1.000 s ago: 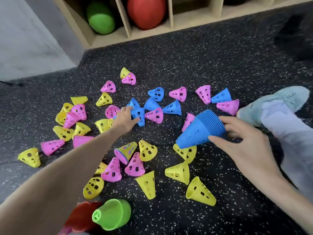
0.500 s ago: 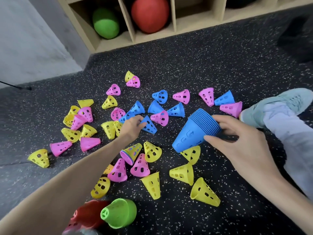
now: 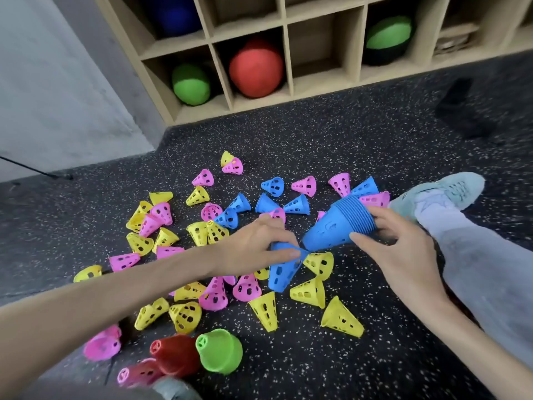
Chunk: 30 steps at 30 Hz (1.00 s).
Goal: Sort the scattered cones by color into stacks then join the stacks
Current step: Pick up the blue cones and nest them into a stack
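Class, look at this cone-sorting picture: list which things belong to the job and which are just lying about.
Belongs to the job:
blue stack in the right hand
blue cone in the left hand
loose pink cones
loose yellow cones

Just lying about:
red ball
shelf
shoe

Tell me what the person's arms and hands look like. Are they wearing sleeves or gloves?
No gloves and no sleeves in view: both forearms are bare up to the frame edge. The left hand and right hand show no rings, watch or bracelets that I can see.
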Tool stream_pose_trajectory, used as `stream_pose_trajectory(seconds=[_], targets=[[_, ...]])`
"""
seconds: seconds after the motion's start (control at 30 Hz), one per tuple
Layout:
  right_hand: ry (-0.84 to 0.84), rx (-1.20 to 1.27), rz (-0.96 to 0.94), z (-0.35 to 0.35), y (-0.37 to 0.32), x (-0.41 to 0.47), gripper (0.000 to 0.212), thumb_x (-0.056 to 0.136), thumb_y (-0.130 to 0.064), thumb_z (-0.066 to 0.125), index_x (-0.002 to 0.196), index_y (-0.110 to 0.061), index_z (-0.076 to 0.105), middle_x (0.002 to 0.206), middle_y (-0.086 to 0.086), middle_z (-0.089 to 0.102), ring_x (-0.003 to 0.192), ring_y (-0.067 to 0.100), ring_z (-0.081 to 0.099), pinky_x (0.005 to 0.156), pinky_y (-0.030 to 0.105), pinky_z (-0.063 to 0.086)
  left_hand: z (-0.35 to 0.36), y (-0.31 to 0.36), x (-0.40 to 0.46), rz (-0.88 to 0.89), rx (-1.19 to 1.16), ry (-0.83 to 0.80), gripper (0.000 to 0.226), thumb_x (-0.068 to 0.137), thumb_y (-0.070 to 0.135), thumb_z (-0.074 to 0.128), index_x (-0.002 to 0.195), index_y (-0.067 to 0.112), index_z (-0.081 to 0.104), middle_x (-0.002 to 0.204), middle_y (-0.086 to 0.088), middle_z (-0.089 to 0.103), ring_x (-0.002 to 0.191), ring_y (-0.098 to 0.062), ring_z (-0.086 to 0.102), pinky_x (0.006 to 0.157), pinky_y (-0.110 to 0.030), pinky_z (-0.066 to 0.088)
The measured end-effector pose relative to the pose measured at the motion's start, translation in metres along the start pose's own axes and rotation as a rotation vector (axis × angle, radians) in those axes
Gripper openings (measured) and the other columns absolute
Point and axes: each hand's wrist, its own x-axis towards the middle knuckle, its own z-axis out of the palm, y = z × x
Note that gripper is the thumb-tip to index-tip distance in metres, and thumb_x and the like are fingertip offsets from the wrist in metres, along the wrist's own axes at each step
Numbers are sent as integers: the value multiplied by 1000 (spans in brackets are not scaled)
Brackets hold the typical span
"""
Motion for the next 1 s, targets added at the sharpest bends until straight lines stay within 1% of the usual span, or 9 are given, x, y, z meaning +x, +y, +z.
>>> stream_pose_trajectory(seconds=[0.07,0.23,0.3,0.43,0.57,0.67,0.77,0.87,1.0], targets=[[-31,16,1,4,-4,-7,41,82,-21,82,102,-52,65,92,-34,69,85,-8,66,82,23,50,-6,14,-12,36,37,19,22,101,48,55,107,32,70,95,2,46,97,5,36,79,-9,29],[-131,118,19,17,-16,-21,39,81,-20,83,112,-39,69,95,-17,76,89,-1,71,83,28,54,-21,35,-38,42,55,87,13,101,47,54,105,36,62,111,12,37,98,1,48,85,-16,37],[-148,154,36,22,-20,-27,37,81,-22,83,110,-39,69,95,-17,76,92,3,71,91,39,55,-25,44,-46,18,67,81,7,103,46,50,107,41,53,122,16,32,86,-16,59,82,-21,44],[-173,206,58,30,-24,-36,38,79,-30,84,113,-40,68,98,-18,76,98,13,69,97,51,50,-29,55,-57,-14,49,81,4,104,45,48,107,43,47,134,21,29,65,-14,51,69,-16,40],[-152,258,54,29,-28,-37,37,79,-28,84,111,-40,69,97,-16,77,94,14,68,94,48,51,-33,57,-52,4,-59,123,21,101,44,56,119,46,45,132,20,36,90,-21,62,83,-37,53],[-137,278,55,28,-29,-38,39,78,-21,84,110,-38,71,95,-14,77,93,15,68,94,45,52,-40,60,-42,-1,-132,84,47,98,39,64,135,52,38,134,23,38,95,-22,65,85,-33,55],[-104,282,64,31,-28,-36,40,77,-15,84,108,-39,72,95,-15,77,97,12,69,96,43,52,-45,58,-30,19,-137,33,54,98,37,65,142,49,37,134,20,47,97,-7,62,85,-22,50],[-96,261,63,34,-25,-28,43,80,-7,82,104,-41,73,98,-16,77,100,5,69,96,40,54,-41,50,-18,8,-196,-27,54,99,35,65,143,49,37,102,20,64,69,3,54,66,-14,43],[-145,230,66,42,-22,-16,44,84,-1,76,99,-42,74,96,-19,77,98,0,70,93,32,55,-30,25,-4,-22,-288,-48,56,94,40,71,134,59,37,111,-12,67,67,-14,59,60,-29,48]])
